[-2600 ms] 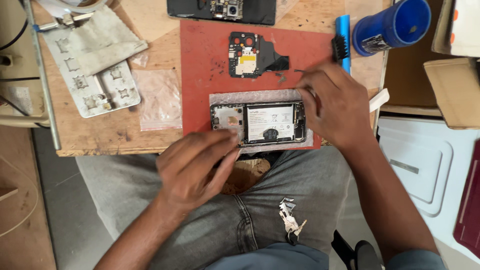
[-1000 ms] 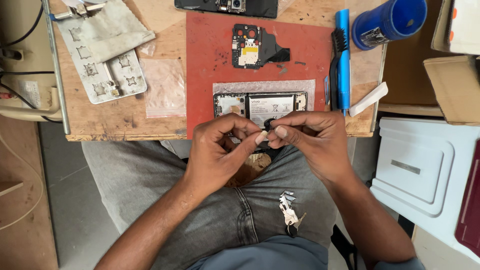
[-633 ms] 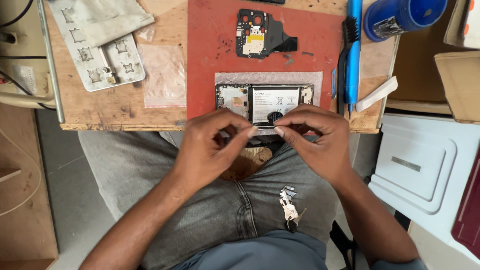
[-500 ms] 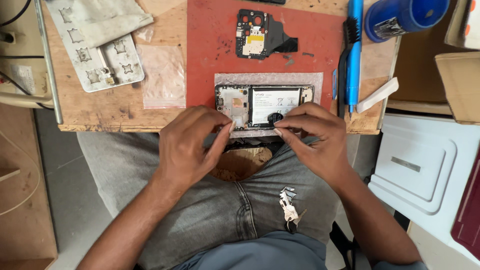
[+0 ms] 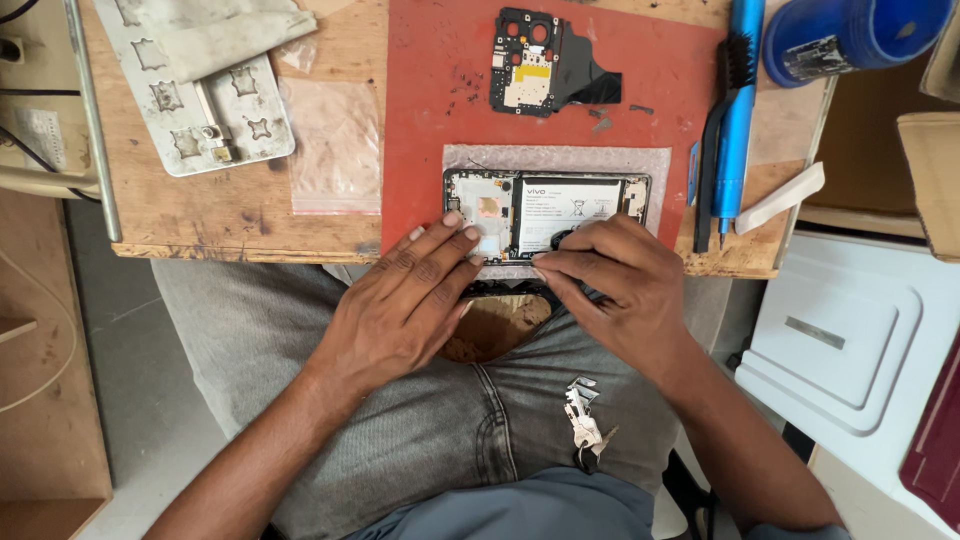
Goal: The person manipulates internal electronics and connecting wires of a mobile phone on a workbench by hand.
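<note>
Head view: the opened phone (image 5: 545,212), thin and likely fragile, lies at the tabletop (image 5: 200,215) edge, left hand (image 5: 405,300) flat on it, right hand (image 5: 615,280) pinching a small dark part; best held by its frame edges.

An opened smartphone (image 5: 545,212), its back cover off, lay lengthwise near the front edge of a red work mat (image 5: 420,120), resting on a clear plastic sleeve (image 5: 560,160). A black battery with a white label filled the middle of its frame, with exposed circuitry at the left end. Its near edge was partly hidden by fingers, and a small dark part (image 5: 560,238) sat against the battery's lower edge.
</note>
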